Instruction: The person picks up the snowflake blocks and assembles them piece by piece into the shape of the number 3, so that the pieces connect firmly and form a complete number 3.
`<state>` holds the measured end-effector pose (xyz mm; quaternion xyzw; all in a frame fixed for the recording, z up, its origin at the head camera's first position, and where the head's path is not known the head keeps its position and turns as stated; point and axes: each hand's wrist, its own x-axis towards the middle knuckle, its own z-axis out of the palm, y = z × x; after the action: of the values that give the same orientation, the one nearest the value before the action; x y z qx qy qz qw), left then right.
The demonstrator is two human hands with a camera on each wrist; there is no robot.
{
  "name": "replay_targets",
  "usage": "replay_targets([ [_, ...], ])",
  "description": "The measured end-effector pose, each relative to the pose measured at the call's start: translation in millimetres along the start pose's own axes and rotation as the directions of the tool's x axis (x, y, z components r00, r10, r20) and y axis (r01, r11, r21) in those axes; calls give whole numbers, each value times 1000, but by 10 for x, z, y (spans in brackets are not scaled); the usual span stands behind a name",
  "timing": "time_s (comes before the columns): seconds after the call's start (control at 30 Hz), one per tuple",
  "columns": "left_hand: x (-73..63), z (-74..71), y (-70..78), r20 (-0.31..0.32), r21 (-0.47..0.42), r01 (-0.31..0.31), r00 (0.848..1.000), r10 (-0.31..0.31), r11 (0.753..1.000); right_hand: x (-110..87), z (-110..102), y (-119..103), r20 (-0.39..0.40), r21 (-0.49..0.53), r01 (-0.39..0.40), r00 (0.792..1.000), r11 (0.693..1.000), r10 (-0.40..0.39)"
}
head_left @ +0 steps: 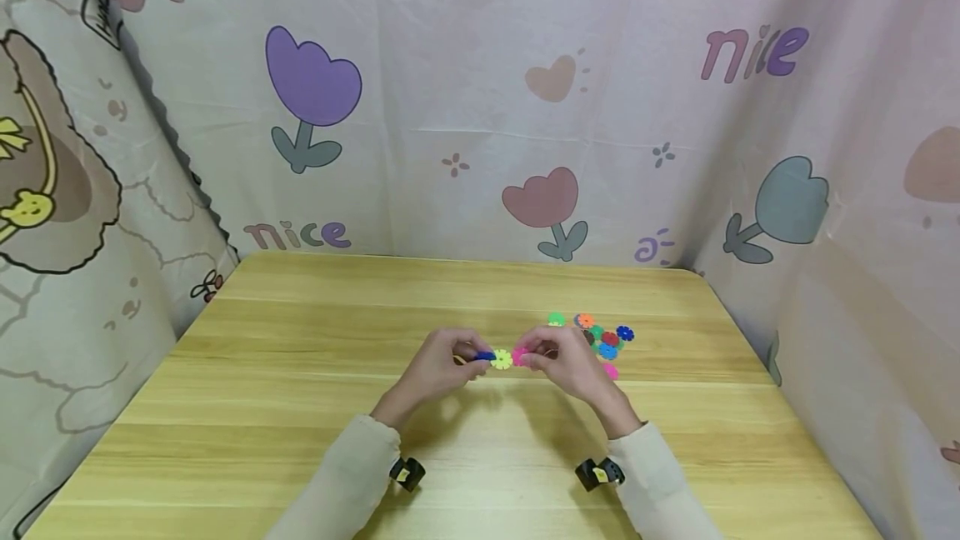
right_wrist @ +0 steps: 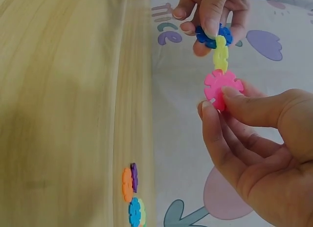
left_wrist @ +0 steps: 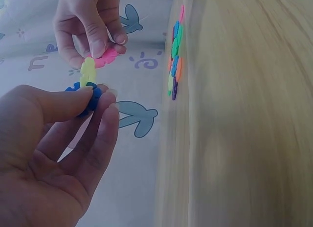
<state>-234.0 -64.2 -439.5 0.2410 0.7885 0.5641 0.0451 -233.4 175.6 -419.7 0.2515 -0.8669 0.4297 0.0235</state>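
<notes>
Three notched plastic snowflake discs stand in a row between the hands, held above the table. My left hand [head_left: 442, 363] pinches the blue snowflake disc [right_wrist: 207, 37] between thumb and fingers. In the middle is the yellow snowflake disc [head_left: 502, 359], set crosswise to its neighbours and meeting both at their edges. At the other end, my right hand [head_left: 567, 363] grips the pink snowflake disc [right_wrist: 218, 85] with thumb and fingertips. In the right wrist view the yellow disc's edge sits at a notch of the pink one.
Several loose snowflake discs lie on the wooden table [head_left: 300, 407] just beyond and right of my right hand, including a dark blue disc [head_left: 625, 332], a green disc [head_left: 556, 319] and another pink disc [head_left: 612, 371]. A printed curtain [head_left: 435, 215] hangs behind the table.
</notes>
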Motion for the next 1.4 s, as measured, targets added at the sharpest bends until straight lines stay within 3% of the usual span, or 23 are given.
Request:
replay_targets([
  [0.27, -7, -2, 6, 4, -23, 29, 1000, -29, 999, -6, 30, -13, -56, -9, 25, 998, 1000, -26],
  [0.67, -15, 5, 0, -29, -41, 13, 999, -14, 999, -13, 73, -50, -97, 0, 38, 995, 999, -38],
  [0.93, -11, 54, -30, -31, -83, -2, 1000, -1, 997, -20, 117, -62, -99, -25, 51, 994, 998, -53],
  [1.13, -9, 76, -50, -27, -56, 1, 1000, -3, 998, -21, 141, -71, -84, -35, 44, 995, 998, -46],
  [1.4, -7, 4, -4, -1, -42, -7, 1000, 7, 999, -1, 110, -80, -84, -49, 60, 994, 997, -64],
])
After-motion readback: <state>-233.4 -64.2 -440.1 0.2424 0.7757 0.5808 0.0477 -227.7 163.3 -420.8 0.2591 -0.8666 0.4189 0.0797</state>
